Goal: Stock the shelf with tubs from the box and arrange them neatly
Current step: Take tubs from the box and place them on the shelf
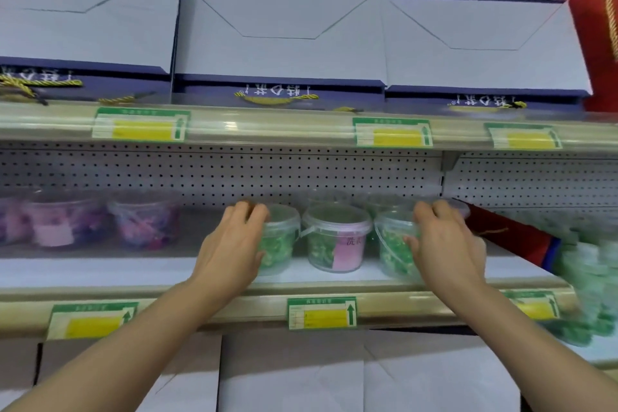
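Three clear tubs with green contents stand in a row on the middle shelf (167, 273). My left hand (230, 244) is wrapped around the left tub (279, 237). My right hand (444, 244) grips the right tub (393, 244). Between them stands the middle tub (336, 237), untouched, with a pink label facing me. More clear tubs (384, 202) stand behind the row, partly hidden. No box of tubs can be made out.
Tubs with purple contents (67, 221) stand at the shelf's left. A red bag (511, 234) lies at the right, with blurred green tubs (588, 281) beyond it. Large white and blue boxes (281, 33) fill the upper shelf. Price tags (322, 313) line the shelf edges.
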{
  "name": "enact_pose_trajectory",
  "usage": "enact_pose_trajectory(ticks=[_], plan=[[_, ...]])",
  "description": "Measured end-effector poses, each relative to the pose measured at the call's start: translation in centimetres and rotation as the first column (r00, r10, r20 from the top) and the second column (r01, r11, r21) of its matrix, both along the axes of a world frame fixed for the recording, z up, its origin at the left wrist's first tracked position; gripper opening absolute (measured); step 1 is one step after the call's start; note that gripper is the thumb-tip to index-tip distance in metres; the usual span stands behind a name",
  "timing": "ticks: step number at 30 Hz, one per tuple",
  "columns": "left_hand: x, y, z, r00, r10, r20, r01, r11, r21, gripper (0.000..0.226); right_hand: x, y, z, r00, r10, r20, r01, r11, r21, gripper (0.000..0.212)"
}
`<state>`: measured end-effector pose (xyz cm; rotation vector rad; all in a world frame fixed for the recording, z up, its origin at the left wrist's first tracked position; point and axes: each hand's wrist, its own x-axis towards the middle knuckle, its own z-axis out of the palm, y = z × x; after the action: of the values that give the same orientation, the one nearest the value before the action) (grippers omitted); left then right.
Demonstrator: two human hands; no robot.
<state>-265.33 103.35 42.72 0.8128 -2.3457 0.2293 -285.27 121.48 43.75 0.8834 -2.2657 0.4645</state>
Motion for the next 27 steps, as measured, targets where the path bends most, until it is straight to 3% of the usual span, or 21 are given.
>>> enact_pose_trajectory(ticks=[9,16,22,27], plan=[[-5.2,-5.0,0.4,0.991,0.038,0.129,-0.041,0.999,0.024,0.062,-1.3,-2.0,-1.4,0.999,-0.033,-0.028,0.035,0.997,0.070,0.051],[-8.0,-6.7,1.3,0.981,0.042,0.189,-0.058,0.995,0.082,0.064,-2.2,-4.1,-1.4,0.991,-0.092,-0.094,0.103,0.988,0.117,0.046],[-5.5,-5.7,1.5,0.973,-0.068,0.221,0.020,0.977,0.214,0.073,-1.1,-3.9,-0.7,0.996,-0.024,0.087,0.010,0.988,0.155,0.052],[-2.9,-1.6,2.3,0.962,-0.076,0.263,0.056,0.995,0.082,0.069,2.1,-1.1,-0.9,0.992,0.115,0.048,-0.122,0.974,0.191,0.073]])
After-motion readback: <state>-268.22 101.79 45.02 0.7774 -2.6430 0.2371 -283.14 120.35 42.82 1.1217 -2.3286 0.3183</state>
